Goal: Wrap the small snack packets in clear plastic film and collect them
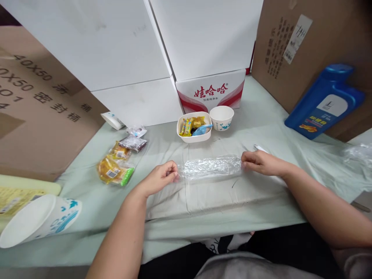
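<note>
A crumpled strip of clear plastic film (209, 167) lies stretched across the pale green cloth (221, 193) in front of me. My left hand (160, 178) pinches its left end with curled fingers. My right hand (258, 162) pinches its right end, fingers closed on the film. Behind the film stand a white rectangular bowl (194, 136) filled with wrapped snacks and a small white paper cup (221, 117).
Wrapped snacks in a clear bag (117, 164) lie at left. A stack of paper cups (37, 221) lies on its side at front left. A blue bottle (325, 102) leans on a cardboard box (293, 46) at right. White boxes (162, 46) stand behind.
</note>
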`<action>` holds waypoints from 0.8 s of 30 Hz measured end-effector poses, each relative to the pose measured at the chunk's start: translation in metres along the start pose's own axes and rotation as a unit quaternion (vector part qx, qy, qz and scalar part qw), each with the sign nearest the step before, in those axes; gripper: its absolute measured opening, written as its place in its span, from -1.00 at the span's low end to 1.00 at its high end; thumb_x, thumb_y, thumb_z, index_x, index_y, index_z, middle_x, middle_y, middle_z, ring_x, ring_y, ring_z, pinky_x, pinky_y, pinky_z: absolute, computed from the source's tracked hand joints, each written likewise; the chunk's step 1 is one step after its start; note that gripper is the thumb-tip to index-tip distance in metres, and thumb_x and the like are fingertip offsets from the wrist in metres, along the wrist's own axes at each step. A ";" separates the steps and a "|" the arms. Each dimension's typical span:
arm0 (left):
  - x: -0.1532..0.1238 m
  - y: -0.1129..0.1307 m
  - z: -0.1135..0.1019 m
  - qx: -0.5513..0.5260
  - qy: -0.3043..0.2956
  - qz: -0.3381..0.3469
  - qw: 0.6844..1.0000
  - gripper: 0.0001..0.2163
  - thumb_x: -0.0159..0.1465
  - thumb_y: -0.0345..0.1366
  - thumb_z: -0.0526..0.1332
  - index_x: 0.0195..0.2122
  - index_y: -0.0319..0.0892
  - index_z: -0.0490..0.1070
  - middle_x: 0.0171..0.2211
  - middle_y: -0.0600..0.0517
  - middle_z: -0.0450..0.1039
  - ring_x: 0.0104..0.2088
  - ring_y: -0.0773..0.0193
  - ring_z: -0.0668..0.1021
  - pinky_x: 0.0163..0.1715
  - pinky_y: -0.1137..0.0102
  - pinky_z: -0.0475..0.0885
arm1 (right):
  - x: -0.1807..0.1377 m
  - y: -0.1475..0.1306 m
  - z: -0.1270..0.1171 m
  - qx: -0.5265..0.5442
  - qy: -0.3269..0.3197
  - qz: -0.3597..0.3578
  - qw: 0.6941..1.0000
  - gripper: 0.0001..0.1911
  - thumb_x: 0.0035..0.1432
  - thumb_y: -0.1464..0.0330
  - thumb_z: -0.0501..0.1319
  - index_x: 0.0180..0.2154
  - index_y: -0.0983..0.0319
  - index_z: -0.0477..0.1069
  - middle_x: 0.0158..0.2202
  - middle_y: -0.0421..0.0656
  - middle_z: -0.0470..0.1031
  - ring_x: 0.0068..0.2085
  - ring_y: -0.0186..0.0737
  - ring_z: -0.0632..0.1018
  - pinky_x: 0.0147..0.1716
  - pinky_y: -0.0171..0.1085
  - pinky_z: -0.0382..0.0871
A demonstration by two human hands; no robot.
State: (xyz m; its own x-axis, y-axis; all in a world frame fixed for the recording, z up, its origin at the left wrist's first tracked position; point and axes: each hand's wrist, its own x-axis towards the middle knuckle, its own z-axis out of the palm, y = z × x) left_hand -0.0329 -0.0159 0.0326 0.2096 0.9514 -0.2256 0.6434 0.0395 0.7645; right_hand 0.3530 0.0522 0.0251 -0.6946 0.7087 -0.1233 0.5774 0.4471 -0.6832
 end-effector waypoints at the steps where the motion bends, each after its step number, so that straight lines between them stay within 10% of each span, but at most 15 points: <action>1: 0.003 -0.003 0.001 -0.003 0.017 -0.003 1.000 -0.87 0.16 -0.17 0.12 -0.38 -0.11 0.26 -0.52 0.10 0.44 -0.45 0.26 0.51 -0.44 0.40 0.40 | 0.002 0.001 0.002 0.022 0.013 0.015 1.000 -0.81 0.23 0.24 0.05 -0.28 0.17 0.36 -0.41 -0.21 0.56 -0.43 -0.24 0.51 -0.40 -0.28 0.33; 18: 0.028 -0.011 0.013 0.309 0.183 -0.106 0.927 -0.79 0.25 -0.18 0.16 -0.13 -0.10 0.41 -0.29 -0.02 0.52 -0.26 0.09 0.55 -0.34 0.35 0.32 | 0.026 -0.002 0.039 -0.296 0.138 0.149 0.934 -0.74 0.29 0.26 0.02 -0.14 0.22 0.41 -0.33 -0.10 0.58 -0.33 -0.09 0.56 -0.41 -0.23 0.23; 24: 0.019 -0.001 0.025 0.330 0.337 -0.033 0.881 -0.80 0.30 -0.18 0.12 -0.18 -0.15 0.42 -0.18 -0.09 0.46 -0.19 0.09 0.53 -0.24 0.32 0.37 | 0.021 -0.005 0.039 -0.294 0.209 -0.076 0.930 -0.60 0.31 0.14 0.05 -0.06 0.29 0.44 -0.02 0.08 0.49 0.05 0.05 0.46 -0.01 -0.05 0.31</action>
State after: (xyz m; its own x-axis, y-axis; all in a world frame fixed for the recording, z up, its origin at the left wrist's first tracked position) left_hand -0.0113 -0.0052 0.0127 -0.1855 0.9275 0.3246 0.9727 0.1265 0.1944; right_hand 0.3190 0.0433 -0.0024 -0.6306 0.7086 0.3166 0.7068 0.6928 -0.1430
